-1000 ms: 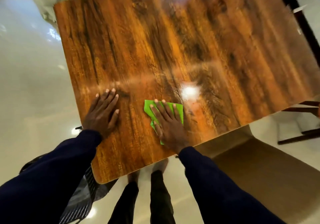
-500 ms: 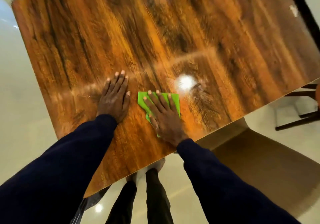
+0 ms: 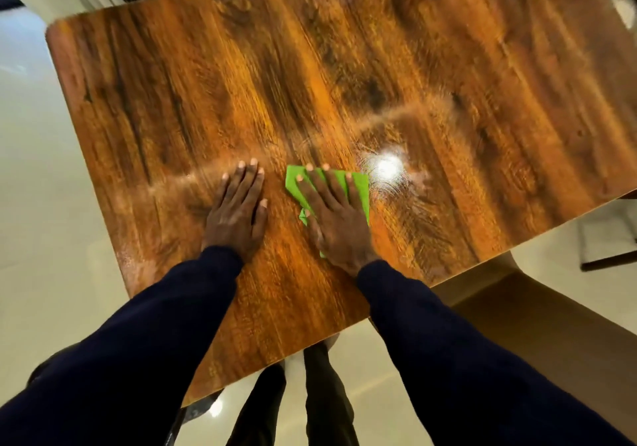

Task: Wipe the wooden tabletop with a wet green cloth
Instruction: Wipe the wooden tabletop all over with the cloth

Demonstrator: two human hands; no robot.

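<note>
The glossy wooden tabletop (image 3: 344,76) fills most of the view and shows pale streaks across its middle. A folded green cloth (image 3: 356,187) lies on it near the front edge. My right hand (image 3: 332,218) presses flat on the cloth with its fingers spread and straight, hiding most of it. Just to the left, my left hand (image 3: 239,209) rests palm-down on the bare wood, fingers straight. A narrow strip of wood separates the two hands. A bright lamp reflection (image 3: 387,166) glares on the wood right of the cloth.
Pale tiled floor (image 3: 38,204) surrounds the table. A brown chair seat (image 3: 537,321) sits at the lower right under the table's edge. Dark chair legs (image 3: 610,259) show at the far right. My legs (image 3: 293,400) stand at the near edge.
My left hand has slid right across the wood, closer to the right hand and the cloth. The right hand stays pressed on the cloth, pushed a little farther from the near edge. The camera has shifted.
</note>
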